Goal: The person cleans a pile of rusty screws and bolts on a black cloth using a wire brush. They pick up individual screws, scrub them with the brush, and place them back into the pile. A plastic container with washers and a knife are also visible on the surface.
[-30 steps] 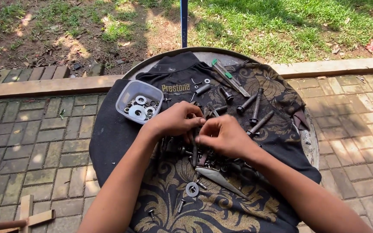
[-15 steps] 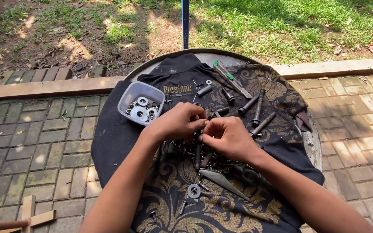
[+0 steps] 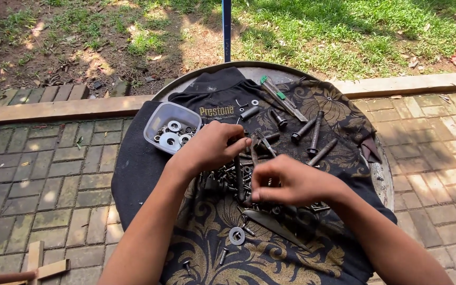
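Note:
A long dark bolt (image 3: 239, 179) stands upright between my two hands over a heap of nuts and bolts (image 3: 222, 177). My left hand (image 3: 212, 148) pinches the bolt's top end with its fingertips. My right hand (image 3: 291, 182) is closed around the bolt's lower end, fingers curled at its base. Everything lies on a black cloth with a gold pattern (image 3: 270, 253) spread over a round metal table (image 3: 383, 174).
A clear plastic tub of washers (image 3: 171, 129) stands left of my left hand. Loose long bolts (image 3: 312, 132) and a green-tipped tool (image 3: 283, 100) lie at the far side. A flat washer (image 3: 236, 235) and small screws lie near me. Brick paving and grass surround the table.
My hands have drawn slightly apart, the right one dropping to the bolt's lower end while the left stays at its top. The bolt now stands clearly visible between them.

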